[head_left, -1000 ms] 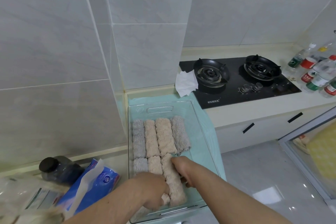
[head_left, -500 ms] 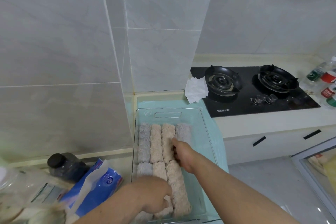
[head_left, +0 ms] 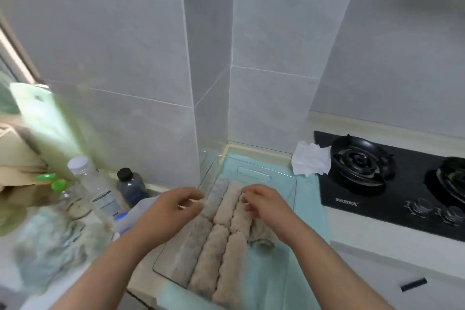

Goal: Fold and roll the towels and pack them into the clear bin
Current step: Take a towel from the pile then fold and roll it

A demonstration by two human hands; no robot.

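Pale grey tiled walls (head_left: 125, 33) meet at a jutting corner column (head_left: 208, 58). To the right, a cream bench (head_left: 352, 123) carries a black gas hob (head_left: 392, 184); white cabinet fronts (head_left: 377, 272) with a dark handle (head_left: 414, 284) sit below. Light is soft and even.

My desk (head_left: 357, 246) carries a pale green cloth (head_left: 312, 211) in its back corner, the clear bin (head_left: 293, 199) on that cloth, a black hob (head_left: 377, 199) toward the right edge, bottles (head_left: 100, 194) left.
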